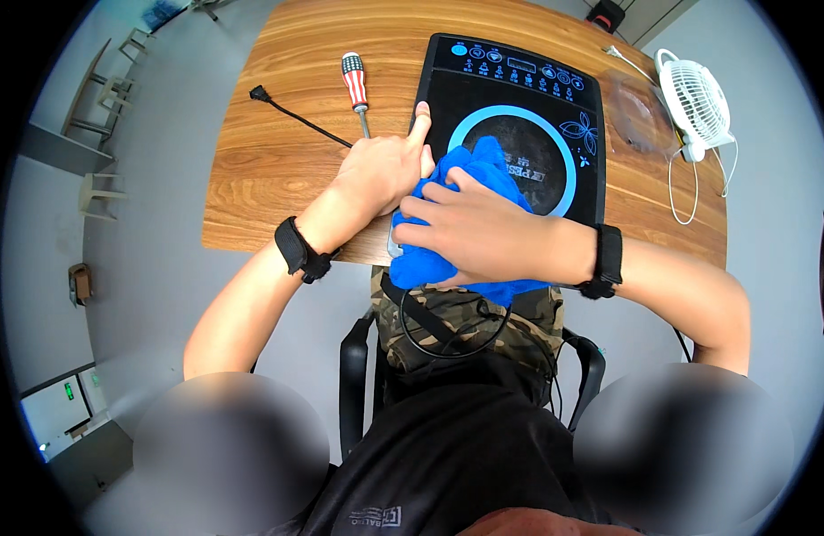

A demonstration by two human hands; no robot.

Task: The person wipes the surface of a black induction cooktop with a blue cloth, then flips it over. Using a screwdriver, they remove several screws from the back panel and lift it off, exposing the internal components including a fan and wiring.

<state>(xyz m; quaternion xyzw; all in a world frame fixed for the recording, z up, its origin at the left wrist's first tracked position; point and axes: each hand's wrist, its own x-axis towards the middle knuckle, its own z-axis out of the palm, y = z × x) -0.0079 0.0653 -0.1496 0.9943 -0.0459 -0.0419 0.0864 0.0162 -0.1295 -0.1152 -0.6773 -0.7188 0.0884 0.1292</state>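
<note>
A black induction cooktop (455,94) with a blue ring and a touch panel along its far side lies on the wooden table, near the front edge. My left hand (385,170) grips its left edge, thumb stretched along the rim and the other fingers curled, partly hidden. Bunched under my right hand (483,228) is a blue cloth (485,154), pressed on the cooktop's near left part and hanging past the front edge. The fingers of my right hand are bent into the cloth, hiding that corner of the cooktop.
Left of the cooktop lie a screwdriver (355,82) with a striped handle and a black power plug (260,93) on its cord. On the right, a white fan (698,98) with a cable stands beside a clear plastic piece (640,116). Stools (101,192) stand farther left.
</note>
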